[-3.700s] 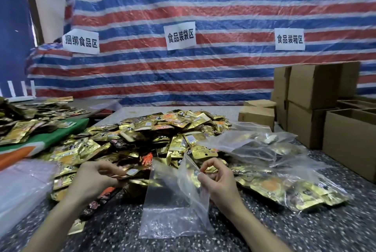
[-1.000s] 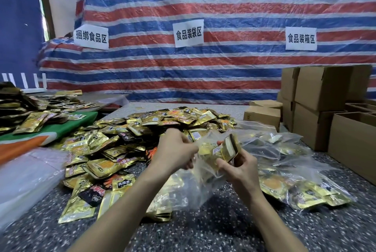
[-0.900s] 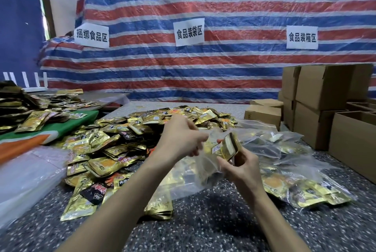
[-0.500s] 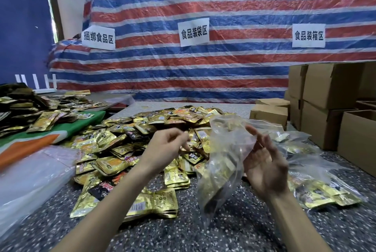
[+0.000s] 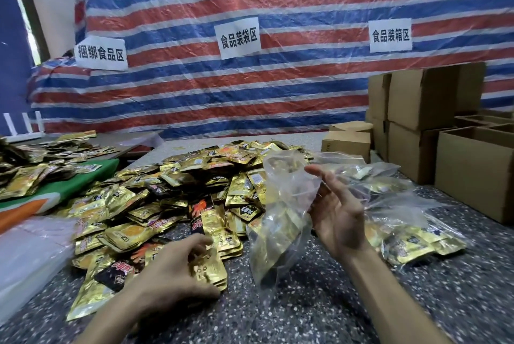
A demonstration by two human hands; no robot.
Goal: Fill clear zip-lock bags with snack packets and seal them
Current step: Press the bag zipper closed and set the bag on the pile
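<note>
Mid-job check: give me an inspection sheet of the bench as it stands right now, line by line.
Surface: speckled table, packets spread across its middle.
Job's things: clear bag upright, partly filled; loose packet pile; filled bags at right.
Clutter: translucent plastic stack lower left; green board carrying more packets.
Grippers: left hand grips a small packet stack; right hand, fingers loosely straight, touches the clear bag's side.
Cables: nothing seen.
Surroundings: striped tarp with three paper signs; cardboard boxes at right.
</note>
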